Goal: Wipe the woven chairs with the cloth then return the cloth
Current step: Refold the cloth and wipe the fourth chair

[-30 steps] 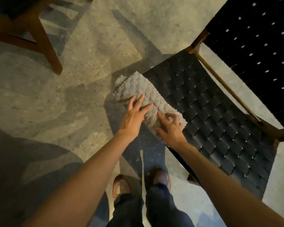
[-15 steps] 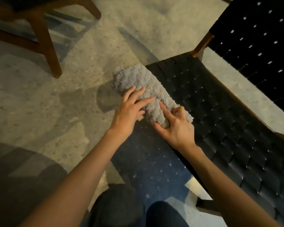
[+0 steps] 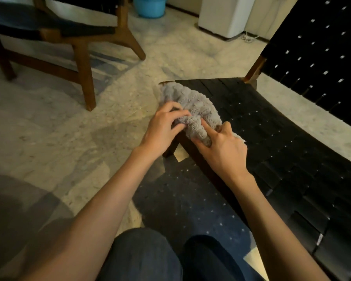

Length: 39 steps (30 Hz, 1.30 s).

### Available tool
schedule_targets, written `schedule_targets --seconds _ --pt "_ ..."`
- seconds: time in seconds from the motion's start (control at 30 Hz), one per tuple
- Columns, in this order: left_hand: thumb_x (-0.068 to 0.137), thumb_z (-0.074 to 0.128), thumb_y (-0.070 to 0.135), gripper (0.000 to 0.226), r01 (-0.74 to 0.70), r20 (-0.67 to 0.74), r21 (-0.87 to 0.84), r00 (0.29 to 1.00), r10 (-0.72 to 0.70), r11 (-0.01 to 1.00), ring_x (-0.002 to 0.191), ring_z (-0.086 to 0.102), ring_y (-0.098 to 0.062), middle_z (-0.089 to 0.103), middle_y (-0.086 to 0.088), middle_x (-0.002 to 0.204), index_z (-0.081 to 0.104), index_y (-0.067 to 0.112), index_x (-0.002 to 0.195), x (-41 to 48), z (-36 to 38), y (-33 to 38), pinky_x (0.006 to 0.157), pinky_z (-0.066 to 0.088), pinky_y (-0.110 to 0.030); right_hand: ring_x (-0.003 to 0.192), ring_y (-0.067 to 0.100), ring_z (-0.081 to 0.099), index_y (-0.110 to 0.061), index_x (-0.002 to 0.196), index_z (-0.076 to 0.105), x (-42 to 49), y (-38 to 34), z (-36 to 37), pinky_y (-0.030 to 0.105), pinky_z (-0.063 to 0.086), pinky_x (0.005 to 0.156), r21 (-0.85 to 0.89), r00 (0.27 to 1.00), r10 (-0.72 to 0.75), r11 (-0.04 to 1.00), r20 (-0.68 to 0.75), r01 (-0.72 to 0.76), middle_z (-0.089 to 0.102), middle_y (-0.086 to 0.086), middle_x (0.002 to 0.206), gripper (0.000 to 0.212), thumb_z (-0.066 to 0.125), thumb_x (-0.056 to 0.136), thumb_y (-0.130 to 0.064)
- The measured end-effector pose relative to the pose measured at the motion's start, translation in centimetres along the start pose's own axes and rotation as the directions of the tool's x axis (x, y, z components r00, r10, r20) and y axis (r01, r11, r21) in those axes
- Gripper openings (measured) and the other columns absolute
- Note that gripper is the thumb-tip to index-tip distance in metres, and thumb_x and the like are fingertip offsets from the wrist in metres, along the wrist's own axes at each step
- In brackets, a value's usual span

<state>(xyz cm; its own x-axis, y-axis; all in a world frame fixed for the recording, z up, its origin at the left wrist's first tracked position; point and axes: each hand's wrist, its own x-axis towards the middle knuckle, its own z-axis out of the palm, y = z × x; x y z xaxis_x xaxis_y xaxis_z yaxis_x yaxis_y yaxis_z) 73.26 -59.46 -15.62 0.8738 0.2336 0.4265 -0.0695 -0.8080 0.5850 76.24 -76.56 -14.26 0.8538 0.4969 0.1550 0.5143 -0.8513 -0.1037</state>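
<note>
A: Cloth location?
B: The grey cloth (image 3: 193,110) lies bunched on the front left corner of the black woven seat (image 3: 272,138), overhanging the edge.
A: Hand status?
B: Left hand (image 3: 162,128): fingers curled, gripping the cloth's near fold. Right hand (image 3: 223,149): thumb and curled fingers pinch the cloth's lower end, forefinger extended onto it.
A: Surroundings?
B: Second chair (image 3: 49,33) at upper left; blue bucket (image 3: 150,6) beyond it.

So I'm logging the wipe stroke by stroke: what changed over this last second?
Both hands went from fingers laid on the cloth to bunching it: left hand and right hand now grip gathered folds. The cloth remains on the woven chair seat's front corner.
</note>
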Motion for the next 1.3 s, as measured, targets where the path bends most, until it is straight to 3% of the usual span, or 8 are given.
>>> schedule_targets --seconds 0.17,0.33,0.47,0.57,0.7,0.9,1.07,1.3 --pt "0.08 0.068 0.004 0.028 0.152 0.016 -0.008 0.988 -0.152 0.988 0.1 0.047 -0.003 0.055 0.005 0.107 0.069 0.016 0.106 -2.5 -0.8 1.0 0.08 0.031 0.0 0.082 0.011 0.039 -0.04 0.146 0.03 -1.9 0.5 -1.0 0.026 0.037 0.059 0.062 0.994 -0.106 0.992 -0.011 0.107 0.041 0.002 0.112 0.06 0.045 0.091 -0.061" --pt "0.085 0.063 0.003 0.028 0.346 0.035 0.028 0.937 -0.347 0.938 0.11 0.049 -0.011 0.051 0.003 0.114 0.061 0.019 0.108 -1.8 -1.7 2.0 0.09 0.036 -0.018 0.104 0.017 0.036 -0.035 0.146 0.034 -0.8 0.2 -1.2 0.027 0.034 0.081 0.11 0.977 -0.21 0.971 -0.041 0.214 0.04 0.003 0.124 0.062 0.036 0.092 -0.064" --pt "0.093 0.049 0.003 0.053 0.646 0.275 -0.507 0.749 -0.603 0.571 0.132 0.042 -0.023 0.045 -0.004 0.142 0.038 0.02 0.142 -0.2 -0.8 2.8 0.107 0.039 -0.041 0.131 0.027 0.028 -0.035 0.151 0.02 1.3 0.0 -0.2 0.037 0.029 0.104 0.181 0.98 -0.201 0.964 0.002 0.197 0.03 0.004 0.15 0.053 0.028 0.1 -0.049" --pt "0.1 0.039 0.01 0.051 0.554 0.333 -0.792 0.745 -0.578 0.257 0.13 0.045 -0.024 0.044 -0.008 0.144 0.028 0.024 0.147 0.5 0.3 2.3 0.109 0.037 -0.047 0.142 0.027 0.016 -0.036 0.151 0.014 2.5 -0.1 0.3 0.04 0.019 0.114 0.238 0.973 -0.227 0.948 0.049 0.21 0.019 0.002 0.158 0.052 0.028 0.102 -0.044" --pt "0.097 0.05 0.014 0.051 0.474 0.259 -0.848 0.762 -0.594 0.238 0.121 0.054 -0.018 0.052 -0.004 0.137 0.035 0.027 0.144 1.6 1.9 0.9 0.103 0.045 -0.04 0.147 0.017 0.0 -0.038 0.151 0.01 4.8 0.2 0.7 0.026 -0.006 0.113 0.343 0.949 -0.296 0.907 0.104 0.245 0.005 -0.003 0.161 0.05 0.026 0.103 -0.043" --pt "0.09 0.061 0.013 0.053 0.395 0.258 -0.917 0.698 -0.668 0.059 0.11 0.061 -0.018 0.062 -0.004 0.124 0.044 0.025 0.139 2.7 2.9 -0.4 0.091 0.052 -0.04 0.147 0.018 -0.003 -0.047 0.148 0.012 7.9 0.0 2.0 0.036 -0.002 0.117 0.436 0.941 -0.285 0.882 0.184 0.182 0.001 -0.008 0.161 0.051 0.029 0.1 -0.05" --pt "0.091 0.062 0.016 0.05 0.406 0.26 -0.913 0.656 -0.709 0.041 0.099 0.063 -0.015 0.062 -0.005 0.125 0.046 0.028 0.137 2.6 3.2 0.1 0.066 0.056 -0.028 0.147 0.014 -0.004 -0.039 0.15 0.009 6.5 -0.4 0.8 0.024 -0.007 0.113 0.407 0.939 -0.303 0.888 0.165 0.215 0.002 -0.005 0.161 0.053 0.03 0.102 -0.044" --pt "0.089 0.063 0.012 0.066 0.413 0.291 -0.911 0.651 -0.702 0.006 0.115 0.057 -0.021 0.054 -0.007 0.135 0.035 0.03 0.145 0.6 3.9 2.3 0.074 0.055 -0.032 0.146 0.011 -0.002 -0.03 0.152 0.006 1.8 0.9 -1.1 0.01 -0.01 0.1 0.329 0.938 -0.302 0.915 0.169 0.236 0.004 -0.002 0.161 0.051 0.024 0.104 -0.038"
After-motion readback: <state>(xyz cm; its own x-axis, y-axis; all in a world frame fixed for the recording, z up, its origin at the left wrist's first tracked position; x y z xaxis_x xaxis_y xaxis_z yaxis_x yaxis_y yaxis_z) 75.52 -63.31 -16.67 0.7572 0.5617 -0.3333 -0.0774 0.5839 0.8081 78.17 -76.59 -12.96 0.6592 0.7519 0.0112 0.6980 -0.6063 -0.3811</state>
